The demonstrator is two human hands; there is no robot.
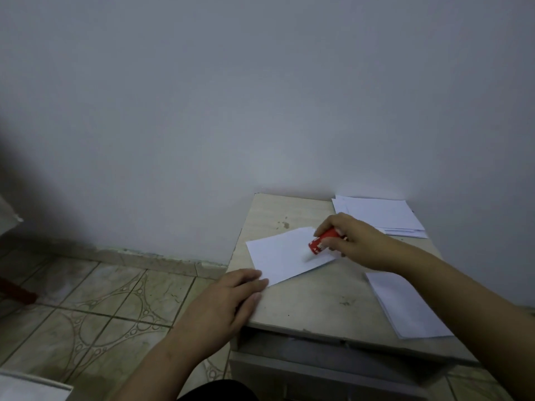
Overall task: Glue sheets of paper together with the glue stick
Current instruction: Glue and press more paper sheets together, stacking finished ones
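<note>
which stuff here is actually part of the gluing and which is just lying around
In the job:
red glue stick, held by the right hand
sheet being glued, pinned at its near corner by the left hand
paper stack at the back
sheet near the right edge

Lying about:
red object on the tiled floor

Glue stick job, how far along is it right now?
Seemingly early to midway. Done: unclear; nothing visibly joined. In hand: the right hand grips the red glue stick, tip on the middle sheet, while the left hand presses its near corner. Left: laying another sheet on; a stack and near sheets wait.
</note>
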